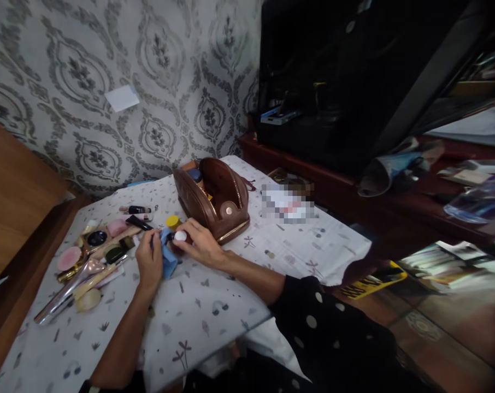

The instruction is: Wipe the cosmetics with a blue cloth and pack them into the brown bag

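Observation:
My left hand (149, 259) is closed, its fingers pinched on a blue cloth (169, 263). Close beside it, my right hand (201, 245) grips a small dark bottle with a white cap (180, 236); the cloth lies against the bottle, and my fingers cover much of it. Just beyond my hands is a yellow round lid (172, 221). A brown leather cosmetic bag (231, 221) sits unzipped behind my right hand, with a dark blue-topped container (195, 176) inside it. Left of my hands lies a pile of cosmetics, including a pink round compact (69, 258) and a shiny silver-pink tube (63, 295).
A patterned white cloth (206, 305) covers the table. Small dark cosmetics (139, 209) lie near its far side. Against the wall at right, a dark television (313, 65) stands on a reddish-brown cabinet (313, 169). A wooden panel (18, 196) rises at left.

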The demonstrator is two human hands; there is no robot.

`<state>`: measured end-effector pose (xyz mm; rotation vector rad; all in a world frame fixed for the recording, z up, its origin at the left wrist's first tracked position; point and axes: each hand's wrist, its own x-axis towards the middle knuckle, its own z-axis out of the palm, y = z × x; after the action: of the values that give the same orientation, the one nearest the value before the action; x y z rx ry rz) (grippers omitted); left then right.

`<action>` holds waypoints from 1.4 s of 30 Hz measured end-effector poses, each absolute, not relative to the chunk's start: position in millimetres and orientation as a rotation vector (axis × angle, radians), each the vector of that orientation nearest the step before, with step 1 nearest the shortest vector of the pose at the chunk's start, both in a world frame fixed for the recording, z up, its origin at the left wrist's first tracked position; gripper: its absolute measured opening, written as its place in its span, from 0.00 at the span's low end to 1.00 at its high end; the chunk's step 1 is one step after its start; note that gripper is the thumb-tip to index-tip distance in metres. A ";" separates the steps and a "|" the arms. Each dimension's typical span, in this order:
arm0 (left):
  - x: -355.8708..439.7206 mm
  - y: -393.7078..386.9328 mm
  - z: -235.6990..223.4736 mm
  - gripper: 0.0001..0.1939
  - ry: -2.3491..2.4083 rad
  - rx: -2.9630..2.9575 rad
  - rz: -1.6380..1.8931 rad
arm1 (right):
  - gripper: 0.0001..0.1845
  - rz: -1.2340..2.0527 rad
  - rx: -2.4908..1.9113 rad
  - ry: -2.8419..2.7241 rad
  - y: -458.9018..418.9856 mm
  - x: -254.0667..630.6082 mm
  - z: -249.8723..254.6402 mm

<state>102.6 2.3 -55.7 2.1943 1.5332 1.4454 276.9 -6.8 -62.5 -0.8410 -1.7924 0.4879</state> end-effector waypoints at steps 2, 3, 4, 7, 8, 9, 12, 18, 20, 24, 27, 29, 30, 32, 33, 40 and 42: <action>110.2 -6.2 -49.3 0.14 1.462 2.232 1.519 | 0.08 0.490 -0.838 -1.790 -7.0 276.1 -63.0; 113.5 -9.3 -47.8 0.13 1.415 2.272 1.520 | 0.08 0.492 -0.835 -1.790 -7.1 275.8 -63.1; 116.1 -11.2 -47.5 0.13 1.370 2.314 1.503 | 0.08 0.496 -0.835 -1.788 -7.1 275.8 -62.9; 118.4 -9.9 -52.6 0.12 1.319 2.382 1.428 | 0.08 0.504 -0.854 -1.766 -7.7 276.5 -61.2; 117.4 -7.7 -55.5 0.12 1.332 2.382 1.406 | 0.08 0.505 -0.855 -1.766 -8.1 276.9 -60.3; 115.7 -4.9 -58.6 0.12 1.350 2.375 1.383 | 0.08 0.509 -0.850 -1.774 -8.6 277.4 -59.4; 108.6 4.3 -67.9 0.12 1.389 2.351 1.317 | 0.09 0.544 -0.813 -1.811 -9.6 278.0 -57.4; 97.9 15.6 -78.5 0.13 1.451 2.328 1.198 | 0.12 0.553 -0.778 -1.857 -6.9 277.4 -59.1; 97.5 14.8 -76.5 0.12 1.487 2.300 1.192 | 0.12 0.532 -0.772 -1.874 -6.5 277.8 -60.0; 103.7 4.9 -65.0 0.13 1.512 2.232 1.343 | 0.11 0.496 -0.837 -1.861 -7.5 278.1 -61.7; 111.2 -4.2 -58.7 0.12 1.410 2.283 1.485 | 0.11 0.492 -0.885 -1.836 -8.2 276.8 -63.3; 115.0 -7.3 -58.5 0.11 1.356 2.335 1.506 | 0.10 0.489 -0.885 -1.827 -8.1 275.7 -64.3; 116.2 -7.8 -59.4 0.11 1.346 2.353 1.494 | 0.10 0.488 -0.877 -1.821 -7.9 275.1 -64.8; 117.4 -7.1 -61.8 0.11 1.348 2.370 1.450 | 0.08 0.490 -0.860 -1.795 -7.2 274.2 -65.5; 117.6 -6.3 -63.0 0.11 1.350 2.372 1.429 | 0.08 0.495 -0.852 -1.778 -6.8 273.8 -65.6; 115.0 -2.4 -65.5 0.11 1.327 2.363 1.400 | 0.10 0.531 -0.800 -1.755 -7.7 273.8 -62.1; 113.5 -1.3 -66.5 0.11 1.316 2.340 1.382 | 0.13 0.542 -0.765 -1.787 -7.5 274.9 -61.4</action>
<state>113.5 -1.3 -66.5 2.3400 1.3162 1.3815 274.9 -7.5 -61.4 -0.7647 -1.7869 0.5421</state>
